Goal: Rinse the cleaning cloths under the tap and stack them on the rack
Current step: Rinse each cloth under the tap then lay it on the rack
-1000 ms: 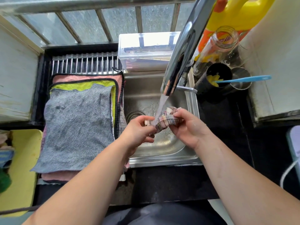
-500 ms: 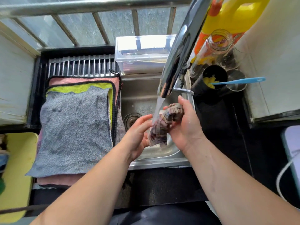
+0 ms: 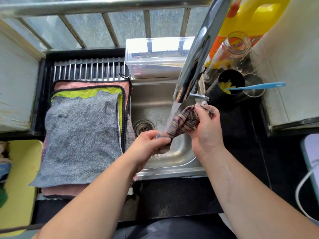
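Head view: both hands hold one striped cloth over the sink. The left hand pinches the cloth's near, lower end between thumb and fingers. The right hand has its fingers curled round the bunched far, upper end. The cloth runs twisted between the two hands, and the single stream of water from the tap falls onto its middle. One drain lies in the sink floor, just left of the left hand.

Left of the sink, the rack carries a flat stack. Three cloths show plainly: a grey one on top, a green one under it, and a pink one below; edges of further layers peek out, too hidden to count. One clear box sits at the sink's far edge. Right of the tap stand one yellow jug, one jar and one black cup with a blue handle sticking out. One yellow board lies at the near left.
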